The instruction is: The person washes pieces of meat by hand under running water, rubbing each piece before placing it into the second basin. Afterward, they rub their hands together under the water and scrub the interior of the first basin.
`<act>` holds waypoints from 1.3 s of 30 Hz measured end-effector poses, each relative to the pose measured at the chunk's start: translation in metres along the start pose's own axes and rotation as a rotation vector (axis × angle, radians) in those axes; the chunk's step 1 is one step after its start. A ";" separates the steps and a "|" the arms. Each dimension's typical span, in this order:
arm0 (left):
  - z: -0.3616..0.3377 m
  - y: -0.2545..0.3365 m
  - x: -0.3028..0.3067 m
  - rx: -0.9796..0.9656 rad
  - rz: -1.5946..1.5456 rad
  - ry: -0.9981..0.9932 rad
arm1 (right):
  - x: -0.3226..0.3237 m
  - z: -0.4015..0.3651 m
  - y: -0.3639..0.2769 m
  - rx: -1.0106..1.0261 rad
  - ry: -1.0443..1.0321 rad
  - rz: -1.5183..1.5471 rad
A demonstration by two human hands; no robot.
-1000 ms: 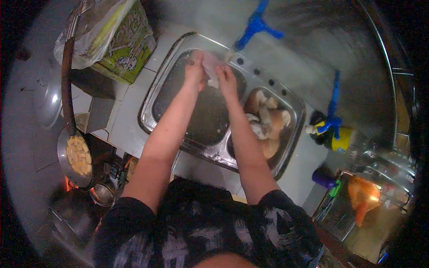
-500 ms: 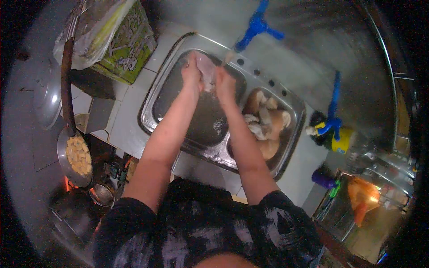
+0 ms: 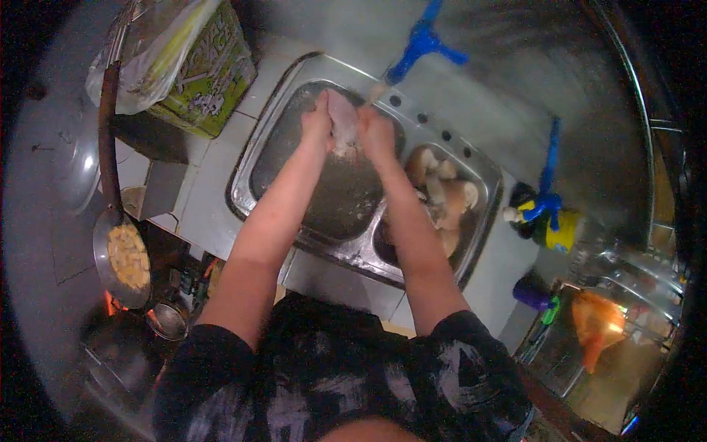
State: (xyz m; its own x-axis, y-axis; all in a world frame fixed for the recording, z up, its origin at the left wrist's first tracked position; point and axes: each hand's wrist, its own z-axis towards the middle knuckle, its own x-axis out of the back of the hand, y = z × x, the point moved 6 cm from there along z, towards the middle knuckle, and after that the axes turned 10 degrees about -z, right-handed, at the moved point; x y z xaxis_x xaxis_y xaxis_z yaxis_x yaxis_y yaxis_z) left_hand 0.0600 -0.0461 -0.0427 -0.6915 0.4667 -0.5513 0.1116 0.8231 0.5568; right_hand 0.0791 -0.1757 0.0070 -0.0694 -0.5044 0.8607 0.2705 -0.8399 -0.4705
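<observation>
A pale pink piece of raw chicken is held over the left basin of a steel double sink. My left hand grips its left side, fingers closed round the edge. On its other side, close under the tap's spout, my right hand presses against the piece with curled fingers, somewhat blurred. Cloudy water lies below both hands. More raw chicken pieces are heaped in the right basin, partly hidden by my right forearm.
A blue tap juts over the sink; a second blue tap is at the right. At left, a pan of pale food chunks sits above a flame, its long handle pointing away. A green bin with a plastic liner stands beyond.
Both hands and the chicken piece have shifted slightly within the left basin. My right hand has moved a little right and up. The rest looks the same.
</observation>
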 end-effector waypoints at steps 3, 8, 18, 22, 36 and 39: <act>-0.001 -0.003 0.011 0.082 0.001 0.050 | -0.005 0.012 0.000 0.063 -0.086 0.047; -0.017 0.001 0.016 0.102 -0.077 0.061 | -0.011 0.028 -0.010 0.013 -0.428 -0.314; -0.005 -0.015 0.005 0.043 0.019 0.127 | -0.016 -0.028 -0.015 -0.061 -0.137 0.633; 0.011 -0.048 -0.011 -0.019 0.030 -0.032 | -0.011 -0.032 0.009 -0.009 -0.042 0.291; 0.000 -0.043 -0.039 0.311 0.308 -0.537 | 0.039 -0.097 0.124 -0.194 -0.037 0.204; 0.033 -0.064 0.019 0.378 0.425 -0.499 | 0.065 -0.111 0.131 -0.308 -0.094 -0.183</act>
State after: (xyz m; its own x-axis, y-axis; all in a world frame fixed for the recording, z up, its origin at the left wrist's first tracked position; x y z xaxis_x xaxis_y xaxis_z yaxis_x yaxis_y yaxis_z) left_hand 0.0632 -0.0797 -0.1091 -0.1394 0.7860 -0.6023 0.5958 0.5524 0.5830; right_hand 0.0036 -0.3412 -0.0206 0.0028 -0.3314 0.9435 -0.0410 -0.9427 -0.3310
